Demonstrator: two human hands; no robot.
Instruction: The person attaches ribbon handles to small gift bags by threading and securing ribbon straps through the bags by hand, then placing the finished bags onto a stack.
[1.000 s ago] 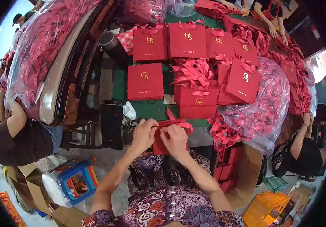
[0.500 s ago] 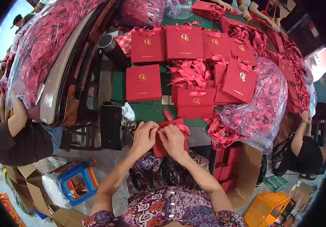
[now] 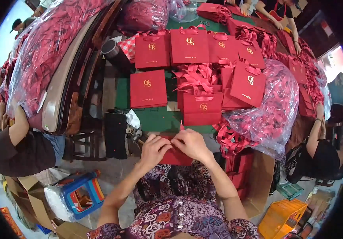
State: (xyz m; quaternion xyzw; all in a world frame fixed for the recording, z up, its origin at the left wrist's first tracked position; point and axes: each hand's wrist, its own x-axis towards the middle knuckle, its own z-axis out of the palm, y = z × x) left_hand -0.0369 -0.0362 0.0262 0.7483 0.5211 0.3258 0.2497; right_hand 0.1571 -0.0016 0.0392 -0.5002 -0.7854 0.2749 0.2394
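Note:
A red paper gift bag (image 3: 176, 157) lies at my lap by the table's near edge, partly hidden under my fingers. At its upper left my left hand (image 3: 154, 150) is closed, thumb and fingers pinched at the bag's top. My right hand (image 3: 194, 144) pinches a red ribbon at the same edge, and a ribbon tip (image 3: 181, 126) sticks up past its fingers. How the ribbon runs between the fingers is hidden. Just beyond, a red bag (image 3: 201, 113) with a ribbon handle stands on the green table. A heap of loose red ribbons (image 3: 197, 77) lies behind it.
Several finished red bags (image 3: 190, 47) line the table. A plastic sack of ribbons (image 3: 277, 107) bulges at right, above a cardboard box (image 3: 259, 189). A dark tumbler (image 3: 113, 51) and a black pouch (image 3: 115, 135) are at left. Other people work around the table.
My hands have shifted slightly, the right one turning over the bag's top edge. The ribbon loop seen at the bag's right is now out of sight, and the bag sits flatter.

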